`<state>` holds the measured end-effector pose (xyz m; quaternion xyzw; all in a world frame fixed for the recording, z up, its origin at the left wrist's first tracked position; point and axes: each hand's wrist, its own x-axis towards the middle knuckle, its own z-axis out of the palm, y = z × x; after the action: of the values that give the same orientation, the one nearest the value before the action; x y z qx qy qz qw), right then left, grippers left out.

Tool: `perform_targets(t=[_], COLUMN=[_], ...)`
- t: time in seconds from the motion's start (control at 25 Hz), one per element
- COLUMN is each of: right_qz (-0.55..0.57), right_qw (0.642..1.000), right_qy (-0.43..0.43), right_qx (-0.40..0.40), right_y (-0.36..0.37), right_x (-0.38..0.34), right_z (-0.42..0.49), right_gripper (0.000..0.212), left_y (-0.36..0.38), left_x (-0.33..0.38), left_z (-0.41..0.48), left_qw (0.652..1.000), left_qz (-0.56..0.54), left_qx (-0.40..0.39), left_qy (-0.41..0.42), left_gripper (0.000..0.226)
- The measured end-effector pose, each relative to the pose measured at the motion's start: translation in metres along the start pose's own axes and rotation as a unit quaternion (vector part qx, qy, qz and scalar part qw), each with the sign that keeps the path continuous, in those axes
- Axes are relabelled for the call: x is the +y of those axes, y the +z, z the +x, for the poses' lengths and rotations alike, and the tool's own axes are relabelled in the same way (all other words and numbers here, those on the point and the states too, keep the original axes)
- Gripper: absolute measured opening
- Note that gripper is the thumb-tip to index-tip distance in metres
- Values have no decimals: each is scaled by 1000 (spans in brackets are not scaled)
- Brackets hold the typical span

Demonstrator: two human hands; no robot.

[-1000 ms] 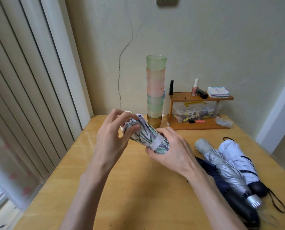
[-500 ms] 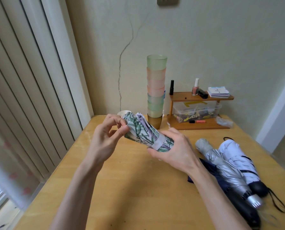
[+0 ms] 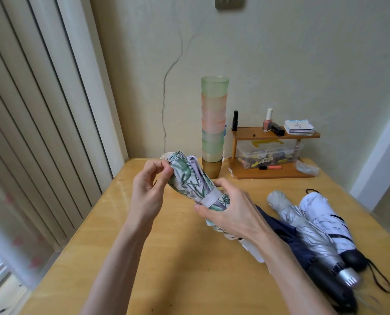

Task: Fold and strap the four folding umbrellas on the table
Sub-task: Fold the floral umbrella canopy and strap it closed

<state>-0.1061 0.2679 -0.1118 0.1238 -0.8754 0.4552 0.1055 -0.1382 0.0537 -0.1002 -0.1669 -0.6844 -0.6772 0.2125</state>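
Above the table [image 3: 166,258], right grip [image 3: 230,210] clasps floral umbrella [image 3: 187,180] around its white strap [image 3: 208,197]; left grip [image 3: 147,192] pinches fabric folds at the far end. Best: smooth pleats toward right grip, squeeze firmly, check strap sits flat.

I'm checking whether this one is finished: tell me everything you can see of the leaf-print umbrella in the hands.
The leaf-print umbrella is a folded compact one, pale fabric with green leaves and lilac folds, rolled thick. A white strap wraps round its middle. It is held above the table, tilted, its far end raised, where a white round cap shows. The left hand pinches the fabric at that end; the right hand grips it at the strap, covering much of the near end.
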Motion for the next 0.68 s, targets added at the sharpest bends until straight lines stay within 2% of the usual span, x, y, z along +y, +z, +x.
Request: perform_targets(t=[0.12, 0.2, 0.32, 0.44, 0.56, 0.68], right_qz=[-19, -19, -84, -165, -208, -221], right_qw=[1000, 999, 991, 975, 957, 947], right_qy=[-14, -35, -78, -113, -140, -153], right_qx=[16, 25, 62, 98, 147, 178], right_y=[5, 10, 16, 23, 30, 31], right_x=[0, 0, 5, 11, 12, 10], right_z=[0, 0, 2, 5, 6, 5], right_gripper=[39, 34, 50, 73, 74, 71], left_y=[5, 7, 17, 27, 23, 15], left_x=[0, 3, 9, 10, 4, -1], left_z=[0, -1, -5, -10, -8, -3], left_qw=[999, 999, 994, 985, 970, 981], left_qz=[35, 7, -19, 107, 160, 79], left_qx=[35, 46, 89, 136, 180, 178], left_qy=[2, -15, -57, -16, 39, 5], left_gripper=[15, 13, 22, 40, 31, 18])
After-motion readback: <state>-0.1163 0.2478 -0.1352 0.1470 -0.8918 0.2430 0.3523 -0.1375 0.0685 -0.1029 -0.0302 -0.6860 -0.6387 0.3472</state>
